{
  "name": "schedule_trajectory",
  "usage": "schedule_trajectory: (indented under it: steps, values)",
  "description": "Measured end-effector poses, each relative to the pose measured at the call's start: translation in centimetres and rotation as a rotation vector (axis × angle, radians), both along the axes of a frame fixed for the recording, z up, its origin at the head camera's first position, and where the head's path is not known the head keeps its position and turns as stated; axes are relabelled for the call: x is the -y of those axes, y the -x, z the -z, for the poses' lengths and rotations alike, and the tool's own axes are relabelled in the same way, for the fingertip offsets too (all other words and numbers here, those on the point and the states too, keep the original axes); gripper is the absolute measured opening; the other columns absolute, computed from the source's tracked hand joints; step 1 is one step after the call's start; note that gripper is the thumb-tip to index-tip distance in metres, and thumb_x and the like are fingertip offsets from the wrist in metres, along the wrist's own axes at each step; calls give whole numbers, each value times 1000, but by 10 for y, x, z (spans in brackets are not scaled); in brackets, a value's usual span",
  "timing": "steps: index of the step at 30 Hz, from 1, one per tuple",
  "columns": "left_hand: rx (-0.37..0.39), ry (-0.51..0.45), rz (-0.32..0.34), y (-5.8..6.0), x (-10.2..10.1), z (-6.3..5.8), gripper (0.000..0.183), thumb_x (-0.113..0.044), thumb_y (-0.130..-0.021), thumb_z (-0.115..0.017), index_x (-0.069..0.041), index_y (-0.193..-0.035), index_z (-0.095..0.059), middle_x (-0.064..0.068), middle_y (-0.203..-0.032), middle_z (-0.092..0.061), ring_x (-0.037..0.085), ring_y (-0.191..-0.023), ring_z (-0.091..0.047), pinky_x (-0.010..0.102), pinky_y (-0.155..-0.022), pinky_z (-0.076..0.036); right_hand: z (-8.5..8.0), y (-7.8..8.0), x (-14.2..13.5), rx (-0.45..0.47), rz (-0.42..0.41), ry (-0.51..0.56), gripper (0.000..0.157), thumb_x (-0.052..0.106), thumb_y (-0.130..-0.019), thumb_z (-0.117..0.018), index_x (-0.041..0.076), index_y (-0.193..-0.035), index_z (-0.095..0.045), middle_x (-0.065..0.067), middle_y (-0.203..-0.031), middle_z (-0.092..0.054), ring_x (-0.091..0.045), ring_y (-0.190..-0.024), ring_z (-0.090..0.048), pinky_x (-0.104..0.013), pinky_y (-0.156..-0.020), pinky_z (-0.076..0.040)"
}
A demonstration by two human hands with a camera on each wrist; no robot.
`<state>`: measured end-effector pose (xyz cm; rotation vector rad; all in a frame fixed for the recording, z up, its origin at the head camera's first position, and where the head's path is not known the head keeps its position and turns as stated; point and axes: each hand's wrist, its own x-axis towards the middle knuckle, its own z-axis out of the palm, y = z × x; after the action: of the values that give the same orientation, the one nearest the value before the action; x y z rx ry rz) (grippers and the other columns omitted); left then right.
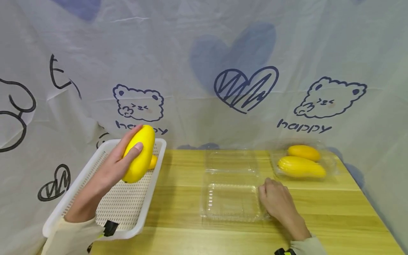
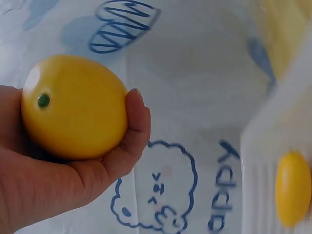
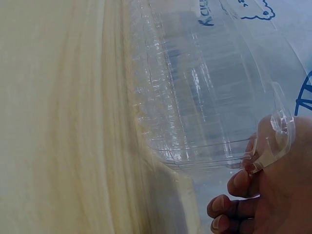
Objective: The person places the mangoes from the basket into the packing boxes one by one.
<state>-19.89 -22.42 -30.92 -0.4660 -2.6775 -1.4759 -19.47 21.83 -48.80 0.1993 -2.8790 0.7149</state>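
My left hand (image 1: 119,161) grips a plump yellow mango (image 1: 142,150) above the white basket, thumb on one side and fingers round the other. A small green stem spot shows on the mango's end in the left wrist view. Another yellow-orange mango (image 2: 293,189) lies inside the basket (image 1: 149,202), partly hidden behind the held one in the head view. An opened clear plastic clamshell box (image 1: 234,202) lies on the table with its lid laid back. My right hand (image 1: 278,198) pinches the corner of its rim between thumb and finger, as the right wrist view shows.
At the back right of the wooden table (image 1: 181,233) stands a second clear box (image 1: 331,163) holding two yellow fruits (image 1: 302,161). A pale cloth (image 1: 185,117) with drawn hearts and bears hangs close behind and along the sides.
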Motion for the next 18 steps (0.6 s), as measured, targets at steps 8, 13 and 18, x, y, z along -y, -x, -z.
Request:
schedule_trajectory:
  steps: [8,13,18]
  values:
    - [-1,-187,0,0,-22,2,52,-34,-111,-41,-37,-162,-28,12,-139,-41,29,-82,-59,33,-69,-53,1,0,1,11,5,9,29,13,-101,-41,12,-72,-43,-3,-66,-41,-20,-63,-39,-36,-64,-36]
    - [-13,-254,19,-3,-34,7,50,-32,-110,-43,-35,-160,-33,12,-129,-45,27,-78,-59,32,-66,-54,2,1,2,-10,8,-12,28,13,-101,-43,12,-73,-45,-3,-68,-43,-21,-65,-41,-38,-65,-39]
    - [-35,-313,53,-7,-46,11,50,-28,-110,-43,-33,-159,-34,11,-132,-45,28,-81,-58,32,-66,-54,1,0,0,-35,7,-41,29,13,-101,-43,12,-72,-45,-3,-68,-43,-21,-64,-40,-37,-63,-37]
